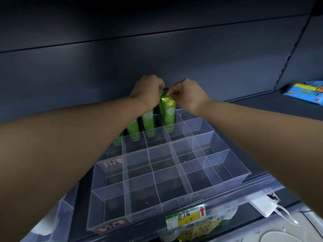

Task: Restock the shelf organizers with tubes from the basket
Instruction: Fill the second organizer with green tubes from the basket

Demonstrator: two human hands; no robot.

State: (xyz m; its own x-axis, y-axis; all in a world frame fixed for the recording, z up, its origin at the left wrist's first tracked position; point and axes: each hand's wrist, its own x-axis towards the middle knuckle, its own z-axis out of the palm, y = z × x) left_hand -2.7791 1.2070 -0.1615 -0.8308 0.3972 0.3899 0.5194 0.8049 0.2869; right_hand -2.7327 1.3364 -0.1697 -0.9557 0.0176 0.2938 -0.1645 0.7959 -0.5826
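Observation:
A clear plastic shelf organizer (225,155) with a grid of compartments sits on the dark shelf. Several green tubes stand upright in its back rows. Both my hands reach to the back of the organizer. My right hand (187,95) pinches the top crimp of one green tube (168,114) marked "Chamomile", which stands in a back compartment. My left hand (148,91) grips the top of a tube just behind it, at the same spot. Another green tube (148,122) stands to the left, partly hidden by my left forearm. The basket is out of view.
A blue packet (304,92) lies on the shelf at the far right. A yellow and green price label (186,218) with a red arrow hangs on the shelf's front rail. A second clear organizer (57,217) shows at the lower left. The shelf's back panel rises just behind my hands.

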